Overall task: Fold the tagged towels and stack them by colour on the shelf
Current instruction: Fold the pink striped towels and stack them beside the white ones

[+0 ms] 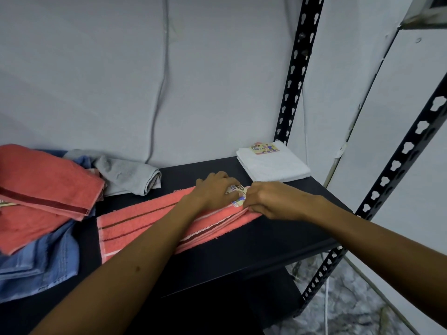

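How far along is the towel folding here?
Barely started. One white towel lies folded at the shelf's back right corner. Both hands, left hand and right hand, are working at the right end of a striped pink towel, by its paper tag. A loose heap of pink, blue and grey cloths waits on the left.

Paper tag [264,148] seen on top of folded white towel [273,163] at back right of shelf [266,240]. Words "Face Towel" read on it; small dark logo above them too blurred to be read. Second paper tag [238,193] seen on coral striped towel [145,221], partly hidden by left hand [215,192] and right hand [273,200]. Only letters "NE" made out there.
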`<state>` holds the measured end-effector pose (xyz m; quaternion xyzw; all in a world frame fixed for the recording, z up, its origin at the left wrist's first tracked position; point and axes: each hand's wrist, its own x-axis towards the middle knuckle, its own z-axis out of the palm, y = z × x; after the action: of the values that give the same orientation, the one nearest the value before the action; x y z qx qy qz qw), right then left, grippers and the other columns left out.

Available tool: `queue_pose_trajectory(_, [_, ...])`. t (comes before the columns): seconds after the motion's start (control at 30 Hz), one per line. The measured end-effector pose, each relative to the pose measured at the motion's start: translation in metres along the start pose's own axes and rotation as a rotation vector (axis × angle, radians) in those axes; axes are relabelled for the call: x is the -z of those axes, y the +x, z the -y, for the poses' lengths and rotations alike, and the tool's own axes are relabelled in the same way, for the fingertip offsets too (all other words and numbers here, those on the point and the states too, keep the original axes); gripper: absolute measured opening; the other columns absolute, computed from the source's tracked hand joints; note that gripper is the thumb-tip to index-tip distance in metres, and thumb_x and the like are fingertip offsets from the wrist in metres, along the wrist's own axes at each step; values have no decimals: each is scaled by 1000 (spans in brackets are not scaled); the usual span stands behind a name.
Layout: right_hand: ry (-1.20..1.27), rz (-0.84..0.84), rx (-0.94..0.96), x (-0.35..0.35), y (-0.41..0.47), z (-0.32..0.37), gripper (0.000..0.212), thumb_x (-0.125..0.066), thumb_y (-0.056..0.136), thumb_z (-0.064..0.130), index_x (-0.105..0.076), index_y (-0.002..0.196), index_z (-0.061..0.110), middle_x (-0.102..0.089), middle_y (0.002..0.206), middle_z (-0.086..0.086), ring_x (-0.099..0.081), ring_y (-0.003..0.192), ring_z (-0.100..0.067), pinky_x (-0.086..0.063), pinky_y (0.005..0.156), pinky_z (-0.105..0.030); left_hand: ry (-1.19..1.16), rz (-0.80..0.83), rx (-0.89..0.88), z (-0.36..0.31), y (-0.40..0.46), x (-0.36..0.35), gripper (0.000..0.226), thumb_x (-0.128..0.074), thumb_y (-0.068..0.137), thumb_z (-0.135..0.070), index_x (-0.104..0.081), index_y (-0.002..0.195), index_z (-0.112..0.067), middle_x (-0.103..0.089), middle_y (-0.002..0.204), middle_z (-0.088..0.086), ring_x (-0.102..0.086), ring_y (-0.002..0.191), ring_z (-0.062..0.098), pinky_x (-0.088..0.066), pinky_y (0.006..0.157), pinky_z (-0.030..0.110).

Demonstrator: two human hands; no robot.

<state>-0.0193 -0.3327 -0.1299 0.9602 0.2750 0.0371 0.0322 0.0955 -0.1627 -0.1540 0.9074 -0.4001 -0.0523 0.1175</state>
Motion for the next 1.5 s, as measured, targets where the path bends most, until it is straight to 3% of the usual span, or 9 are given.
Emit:
queue_pose_trajectory(0.23, [-203, -212, 110, -10, -7, 9, 28, -41, 97, 21, -68, 90, 12, -61, 86, -3, -53, 77, -23, -47, 63, -40, -37, -117, -32, 5, -8, -10, 37, -41, 99, -50, -51, 134, -41, -42, 140, -4, -38, 129, 19, -25, 103, 49])
queue_pose_trajectory(0.43, [-219, -385, 163, -40, -27, 8, 17, -57, 95, 11, -71, 103, 6, -61, 86, -8, -52, 73, -23, -43, 61, -35, -26, -87, -57, 7, -9, -7, 39, -42, 97, -56, -50, 134, -44, -43, 140, -8, -40, 129, 18, -25, 104, 50])
queue_pose_trajectory(0.57, [-176, -285, 169, -31, -28, 9, 24, -55, 90, 9, -71, 107, 10, -60, 88, -5, -53, 75, -21, -45, 61, -32, -31, -18, -72, 11, -11, -2, 42, -37, 97, -60, -45, 138, -50, -43, 145, -15, -39, 136, 14, -25, 106, 57])
queue_pose_trajectory(0.7, [45, -68, -38, -10, -19, 10, 32, -43, 95, 37, -71, 98, 21, -65, 89, 4, -59, 76, -14, -49, 64, -37, -30, 7, -4, 20, -27, 7, 49, -39, 100, -52, -36, 147, -40, -33, 155, -7, -24, 146, 13, -15, 115, 61])
queue_pose_trajectory(0.93, [263, -332, -270, 4, 42, 25, 32, -53, 95, 40, -73, 111, 21, -73, 104, 5, -63, 95, -16, -51, 82, -38, 173, -200, 135, 56, -89, 8, 43, -44, 95, -53, -56, 130, -29, -55, 125, -5, -46, 124, 15, -36, 104, 48])
queue_pose_trajectory(1.1, [264, -126, -305, -17, 80, 47, 34, -47, 97, 41, -64, 111, 14, -66, 114, 1, -58, 107, -21, -48, 93, -44, 105, -80, 206, 56, -116, 0, 90, -1, 76, -74, -28, 151, -32, -26, 160, 0, -23, 146, 17, -17, 117, 45])
queue_pose_trajectory(1.27, [189, 65, -286, -30, 77, 49, 67, -33, 102, 50, -22, 153, 8, -18, 162, -7, -13, 149, -20, -9, 119, -30, 151, 42, 229, 63, -121, -7, 71, -12, 94, -71, -1, 156, -37, 7, 165, -2, 6, 152, 15, 3, 121, 49])
queue_pose_trajectory(1.37, [127, 190, -250, -33, 75, 45, 78, -21, 99, 62, 2, 156, 15, 10, 164, 1, 12, 150, -14, 7, 118, -30, 163, 97, 254, 67, -127, -3, 77, -8, 86, -78, 6, 153, -44, 14, 164, -5, 14, 151, 16, 10, 119, 52])
queue_pose_trajectory(1.5, [115, 177, -177, -37, 78, 35, 76, -20, 97, 64, 4, 157, 24, 15, 163, 6, 18, 148, -8, 13, 115, -26, 141, 81, 267, 80, -140, 1, 90, 7, 66, -90, 6, 150, -54, 12, 164, -4, 11, 151, 19, 8, 120, 53])
